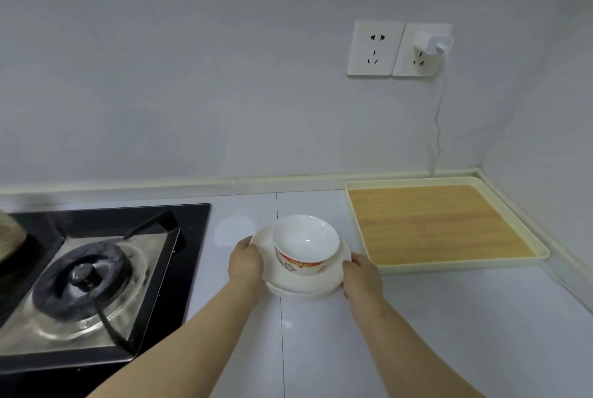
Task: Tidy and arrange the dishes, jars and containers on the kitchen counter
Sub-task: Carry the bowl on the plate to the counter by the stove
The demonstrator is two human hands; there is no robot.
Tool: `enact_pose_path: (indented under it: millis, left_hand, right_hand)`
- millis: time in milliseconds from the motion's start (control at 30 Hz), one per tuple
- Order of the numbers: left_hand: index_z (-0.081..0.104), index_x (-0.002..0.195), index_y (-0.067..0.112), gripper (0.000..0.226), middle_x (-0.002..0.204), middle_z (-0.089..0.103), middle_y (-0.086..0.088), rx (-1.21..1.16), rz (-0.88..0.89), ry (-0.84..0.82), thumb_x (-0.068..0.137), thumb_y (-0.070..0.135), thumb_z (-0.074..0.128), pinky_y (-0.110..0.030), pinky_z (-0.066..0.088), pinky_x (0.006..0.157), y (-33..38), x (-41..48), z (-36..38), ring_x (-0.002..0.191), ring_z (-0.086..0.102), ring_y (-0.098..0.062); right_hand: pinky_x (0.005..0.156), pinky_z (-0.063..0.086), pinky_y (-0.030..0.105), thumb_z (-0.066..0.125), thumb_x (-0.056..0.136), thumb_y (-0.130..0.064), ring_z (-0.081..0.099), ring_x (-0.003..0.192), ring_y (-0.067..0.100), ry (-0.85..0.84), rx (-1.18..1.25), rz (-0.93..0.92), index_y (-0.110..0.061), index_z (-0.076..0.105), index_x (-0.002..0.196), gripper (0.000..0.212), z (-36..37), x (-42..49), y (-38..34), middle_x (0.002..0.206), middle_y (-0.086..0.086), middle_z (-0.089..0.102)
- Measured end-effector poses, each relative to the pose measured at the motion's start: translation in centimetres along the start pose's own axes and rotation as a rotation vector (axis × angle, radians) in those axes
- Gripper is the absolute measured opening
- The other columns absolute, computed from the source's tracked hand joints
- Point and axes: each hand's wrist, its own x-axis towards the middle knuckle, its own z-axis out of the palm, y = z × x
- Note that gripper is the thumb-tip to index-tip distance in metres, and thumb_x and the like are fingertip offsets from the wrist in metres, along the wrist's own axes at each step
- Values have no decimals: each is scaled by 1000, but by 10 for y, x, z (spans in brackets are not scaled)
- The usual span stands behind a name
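Note:
A white bowl (305, 242) with a red and orange pattern on its outside stands on a white plate (298, 282), which seems to be stacked on another plate. My left hand (245, 264) grips the stack's left rim. My right hand (362, 279) grips its right rim. The stack is over the white counter (417, 333), between the stove and the tray; whether it rests on the counter or is lifted I cannot tell.
A cream tray (449, 266) with a wooden-looking bottom lies in the back right corner. A black gas stove (96, 275) with its burner fills the left. Wall sockets (375, 49) with a plugged white charger (433, 42) and its cable hang above the tray.

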Motion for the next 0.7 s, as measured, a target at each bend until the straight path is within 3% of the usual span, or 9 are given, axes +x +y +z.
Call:
enact_pose_path:
  millis: [133,267,367,467,600,700]
  left_hand:
    - [60,105,17,31,97,62,-5,25,23,-21,91,5,35,-37,46,87,-1,8,0,95,57,-29]
    - [64,107,18,35,105,67,-6,38,11,-65,85,6,40,-46,49,95,-5,17,0,102,61,-32]
    - [65,108,15,39,107,67,-8,65,13,-61,83,3,38,-45,50,94,-8,20,0,99,61,-32]
    - [64,107,13,40,107,67,-9,67,-9,-44,81,0,36,-42,51,87,-10,21,-1,98,60,-33]
    - [65,104,17,40,104,67,-6,94,-10,-50,81,-1,37,-41,52,86,-15,24,-1,100,61,-33]
    - [65,99,15,39,96,67,-4,117,7,-54,82,-2,35,-40,51,82,-15,25,-2,91,60,-31]
  right_hand:
    - [84,51,41,42,86,-5,56,88,27,32,-4,9,-15,58,100,23,6,7,3,96,8,59]
    - [57,38,27,42,87,-5,50,70,21,82,-25,32,-2,57,97,18,9,10,8,87,11,57]
    - [49,30,25,42,88,-5,46,66,22,109,-73,20,1,57,95,18,10,11,10,85,13,56]
    - [50,31,25,42,88,-4,48,72,24,110,-110,4,1,57,97,18,10,12,11,87,12,57]
    - [66,36,27,43,91,-6,51,82,26,128,-129,-11,-1,57,101,18,8,11,12,91,12,59]
    - [62,37,28,44,90,-6,51,80,24,121,-129,-15,-1,59,102,19,7,10,11,90,12,59]
